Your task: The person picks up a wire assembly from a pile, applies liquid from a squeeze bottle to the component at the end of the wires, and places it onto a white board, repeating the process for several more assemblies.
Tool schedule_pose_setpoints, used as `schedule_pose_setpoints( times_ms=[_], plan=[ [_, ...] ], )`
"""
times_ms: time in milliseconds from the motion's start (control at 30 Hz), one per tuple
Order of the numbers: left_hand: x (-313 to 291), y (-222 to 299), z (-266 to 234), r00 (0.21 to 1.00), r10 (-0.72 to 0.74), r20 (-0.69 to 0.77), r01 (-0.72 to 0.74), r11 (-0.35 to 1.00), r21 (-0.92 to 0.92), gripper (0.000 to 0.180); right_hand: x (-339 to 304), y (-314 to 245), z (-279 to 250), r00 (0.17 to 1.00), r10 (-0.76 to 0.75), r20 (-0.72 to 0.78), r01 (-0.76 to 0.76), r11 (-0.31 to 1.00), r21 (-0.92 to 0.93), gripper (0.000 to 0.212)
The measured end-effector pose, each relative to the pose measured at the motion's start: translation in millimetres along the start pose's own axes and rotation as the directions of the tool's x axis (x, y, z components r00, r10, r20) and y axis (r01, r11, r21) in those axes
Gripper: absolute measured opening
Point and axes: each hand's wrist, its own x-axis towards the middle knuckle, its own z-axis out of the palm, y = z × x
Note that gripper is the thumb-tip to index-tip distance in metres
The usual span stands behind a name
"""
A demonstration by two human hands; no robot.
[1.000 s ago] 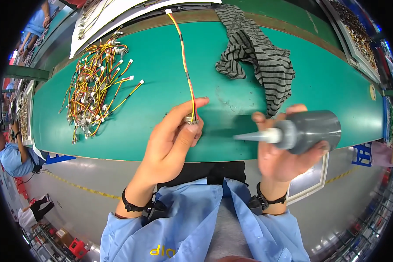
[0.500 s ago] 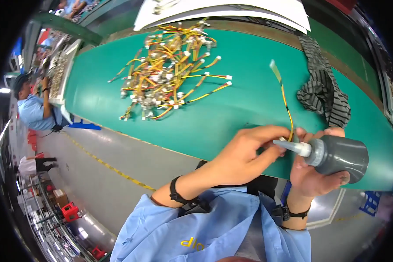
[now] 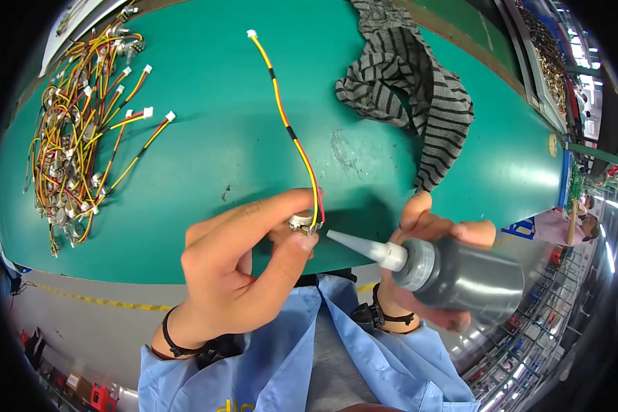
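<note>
My left hand (image 3: 247, 264) is closed, with thumb and forefinger pinching a small round metal potentiometer (image 3: 301, 221). From its terminals a yellow, red and black wire lead (image 3: 292, 134) runs up and away, ending in a white plug. Lying across my right hand (image 3: 419, 223) is a dark translucent squeeze bottle (image 3: 470, 278), its tapered nozzle pointing left. The nozzle tip sits a short way right of the potentiometer, apart from it. Part of my right palm is hidden behind the bottle.
A heap of wired potentiometers (image 3: 69, 158) covers the left of the green table (image 3: 206, 147). A grey cloth with black stripes (image 3: 405, 75) lies crumpled at the back right. Another person (image 3: 563, 225) is far off at the right, beyond a blue plastic item (image 3: 520, 228).
The view has swung right, so the heap now appears further left. The nozzle, earlier overlapping my left fingertips, now stands off from them. The potentiometer shows more plainly between my fingers.
</note>
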Motion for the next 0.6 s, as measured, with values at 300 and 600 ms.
schedule_pose_setpoints(
  times_ms=[300, 600],
  plan=[
    [3.8, -1.2, -2.9, 0.995, 0.062, 0.078, -0.066, 0.996, 0.053, 0.026, -4.0, -0.2, -10.9, 0.989, -0.014, 0.150, 0.002, 0.997, 0.077, 0.072],
    [5.9, -3.8, -4.4, 0.990, 0.116, 0.076, -0.122, 0.990, 0.073, 0.025, -5.6, 2.9, -9.2, 0.992, -0.007, 0.130, -0.005, 0.996, 0.093, 0.071]
  ],
)
